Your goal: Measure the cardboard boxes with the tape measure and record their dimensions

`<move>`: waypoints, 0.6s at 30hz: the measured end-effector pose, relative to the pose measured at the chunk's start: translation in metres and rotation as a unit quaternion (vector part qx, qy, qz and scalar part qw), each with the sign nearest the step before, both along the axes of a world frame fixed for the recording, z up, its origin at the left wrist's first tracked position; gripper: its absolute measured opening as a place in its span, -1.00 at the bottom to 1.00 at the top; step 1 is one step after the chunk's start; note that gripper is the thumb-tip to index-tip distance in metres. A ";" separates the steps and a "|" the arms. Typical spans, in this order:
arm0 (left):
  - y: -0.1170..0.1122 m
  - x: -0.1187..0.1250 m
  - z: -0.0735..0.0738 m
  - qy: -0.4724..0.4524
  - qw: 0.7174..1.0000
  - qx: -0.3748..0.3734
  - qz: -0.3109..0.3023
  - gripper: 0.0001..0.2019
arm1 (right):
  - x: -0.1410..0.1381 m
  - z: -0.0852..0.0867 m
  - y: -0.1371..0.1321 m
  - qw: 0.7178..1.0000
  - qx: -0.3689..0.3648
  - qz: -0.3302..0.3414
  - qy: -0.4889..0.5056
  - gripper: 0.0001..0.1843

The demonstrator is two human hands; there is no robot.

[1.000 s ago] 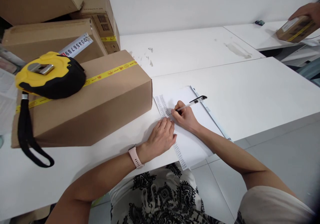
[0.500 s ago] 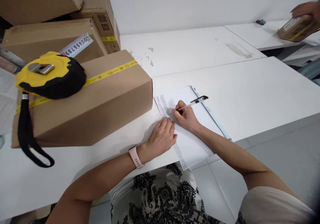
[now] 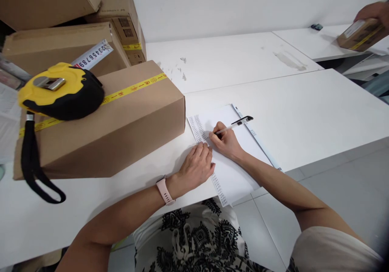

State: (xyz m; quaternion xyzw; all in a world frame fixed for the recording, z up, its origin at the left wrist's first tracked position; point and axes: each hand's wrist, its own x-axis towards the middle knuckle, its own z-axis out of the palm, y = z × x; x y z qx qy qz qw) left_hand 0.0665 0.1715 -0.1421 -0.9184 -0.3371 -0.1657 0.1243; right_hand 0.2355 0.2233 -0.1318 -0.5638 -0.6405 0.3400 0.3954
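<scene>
My right hand (image 3: 226, 142) grips a clear pen with a black cap (image 3: 234, 125), its tip on a white sheet of paper (image 3: 240, 150) with rows of small print down its left edge. My left hand (image 3: 196, 166) lies flat on the sheet's left edge, fingers stretched out, a pink watch on the wrist. Just left of the sheet stands a brown cardboard box (image 3: 121, 122) with yellow tape across it. A yellow and black tape measure (image 3: 60, 92) rests on top of the box, its black strap hanging down the front.
More cardboard boxes (image 3: 60, 41) are stacked at the back left. The white table (image 3: 304, 114) runs right and back to the wall. At the far right another person's hand (image 3: 373, 11) holds a small brown box (image 3: 360, 35) over a second table.
My hands and the pen have hardly moved. The other person's small box at the far right shifted slightly.
</scene>
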 end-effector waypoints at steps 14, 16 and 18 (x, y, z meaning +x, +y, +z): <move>0.000 0.000 -0.001 0.004 1.000 -0.020 -0.003 -0.53 | 0.001 0.000 0.000 1.000 0.003 -0.002 -0.009 -0.77; 0.000 0.000 -0.001 0.003 1.000 -0.018 -0.003 -0.53 | 0.001 0.000 0.000 1.000 0.004 0.000 -0.004 -0.77; 0.000 0.000 -0.001 0.003 1.000 -0.020 -0.002 -0.53 | 0.001 0.000 -0.001 1.000 0.002 0.000 0.002 -0.76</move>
